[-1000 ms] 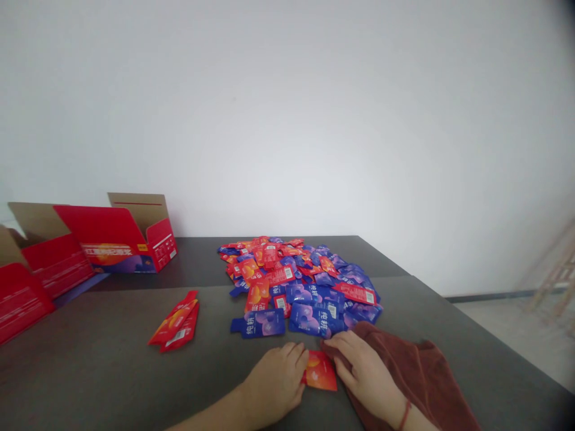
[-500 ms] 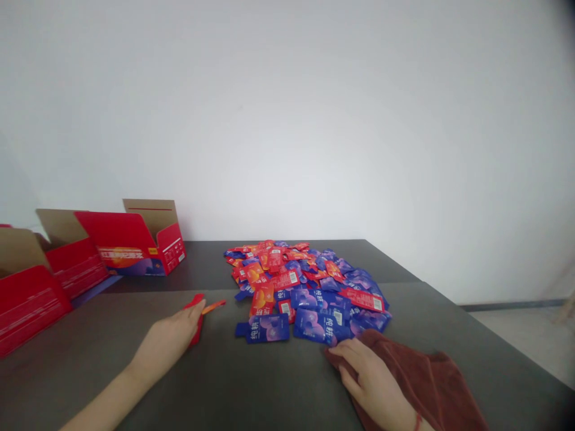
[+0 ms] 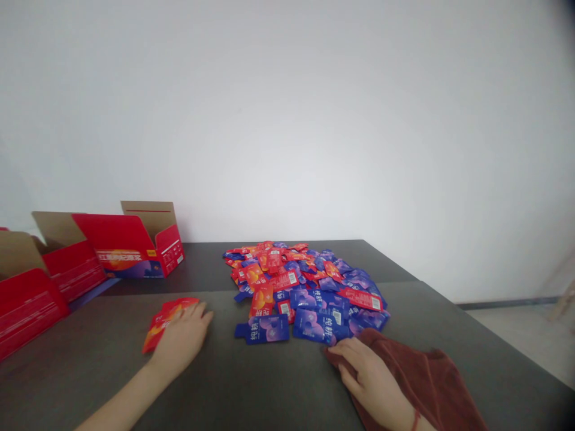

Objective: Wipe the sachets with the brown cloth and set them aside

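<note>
Atop red packets (image 3: 157, 326), left fingers (image 3: 194, 311) lie loosely parted; right fingers (image 3: 349, 347) half-curl on cloth (image 3: 417, 371), grip unclear.

Red sachets (image 3: 160, 323) are being partly covered by the left hand (image 3: 183, 335). The brown cloth (image 3: 426, 380) is being cropped by the bottom edge, the leftmost red carton (image 3: 27, 308) by the left edge. Lower sachets in the heap (image 3: 300, 281) are being hidden by upper ones.

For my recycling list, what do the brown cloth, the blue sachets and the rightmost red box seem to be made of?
Brown cloth: textile, perhaps microfibre; matte, with soft folds.
Blue sachets: probably plastic or foil film; thin, slight sheen.
Rightmost red box: likely cardboard; smooth printed outside, bare brown inside.
</note>
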The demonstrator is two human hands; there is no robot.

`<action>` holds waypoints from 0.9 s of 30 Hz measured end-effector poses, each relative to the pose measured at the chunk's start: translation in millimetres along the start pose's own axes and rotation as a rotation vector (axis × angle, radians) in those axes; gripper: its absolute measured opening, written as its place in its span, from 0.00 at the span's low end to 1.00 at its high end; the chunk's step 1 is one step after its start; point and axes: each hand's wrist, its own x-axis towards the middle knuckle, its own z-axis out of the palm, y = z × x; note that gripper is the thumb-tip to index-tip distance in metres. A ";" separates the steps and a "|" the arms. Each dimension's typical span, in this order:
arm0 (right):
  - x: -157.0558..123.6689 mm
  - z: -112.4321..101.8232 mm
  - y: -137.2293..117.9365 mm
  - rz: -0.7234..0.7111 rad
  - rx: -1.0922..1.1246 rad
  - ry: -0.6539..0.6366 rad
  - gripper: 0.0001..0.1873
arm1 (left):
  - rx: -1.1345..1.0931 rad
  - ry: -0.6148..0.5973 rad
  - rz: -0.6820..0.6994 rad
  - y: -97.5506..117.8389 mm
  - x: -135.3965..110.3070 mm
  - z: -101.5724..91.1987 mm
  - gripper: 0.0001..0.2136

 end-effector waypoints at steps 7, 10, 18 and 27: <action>-1.8 2.0 4.4 -0.009 0.033 0.018 0.17 | -0.248 -0.093 0.192 95.4 -4.9 -2.5 0.17; -2.1 1.8 7.7 -0.008 0.079 0.062 0.17 | -0.292 -0.088 0.239 105.1 -27.5 0.2 0.20; -0.9 0.6 0.2 -0.106 -0.012 0.064 0.18 | -0.435 -0.109 0.350 143.3 -58.8 -26.5 0.20; 39.4 13.0 0.5 0.043 -0.366 -0.001 0.13 | -0.513 -0.058 0.457 157.4 -33.9 -24.0 0.18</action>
